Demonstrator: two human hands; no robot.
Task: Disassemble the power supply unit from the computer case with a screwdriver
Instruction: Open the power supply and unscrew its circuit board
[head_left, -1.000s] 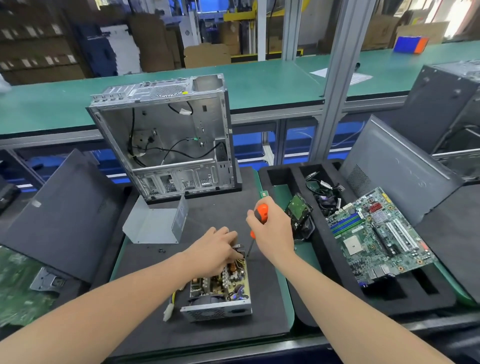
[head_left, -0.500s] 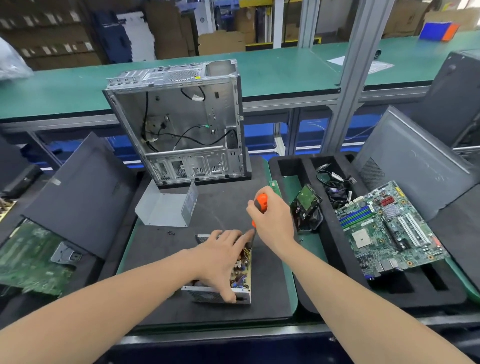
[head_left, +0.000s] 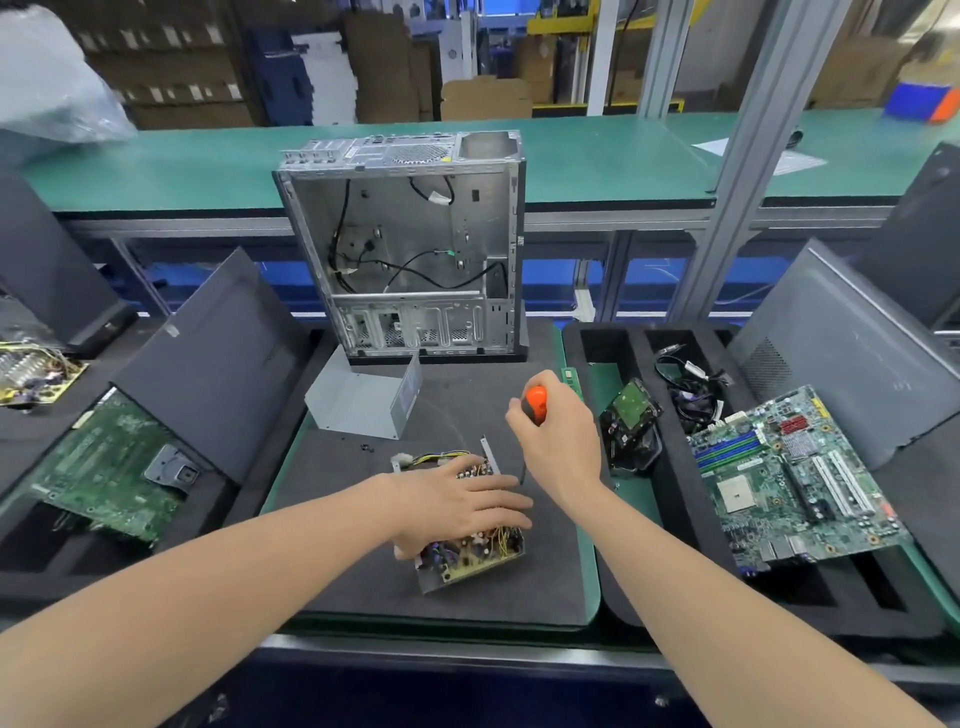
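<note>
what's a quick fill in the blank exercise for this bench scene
The right hand grips a screwdriver with an ____ handle.
The left hand rests on the power supply, which lies in ____ of the case.
The hard drive lies to the ____ of the right hand.
Missing: orange; front; right

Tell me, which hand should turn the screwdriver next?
Probably the right hand: it grips the orange-handled screwdriver, tip beside the power supply. The left hand lies flat on top, steadying it.

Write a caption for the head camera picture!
Left hand rests on the opened power supply; right hand grips an orange screwdriver.
</note>
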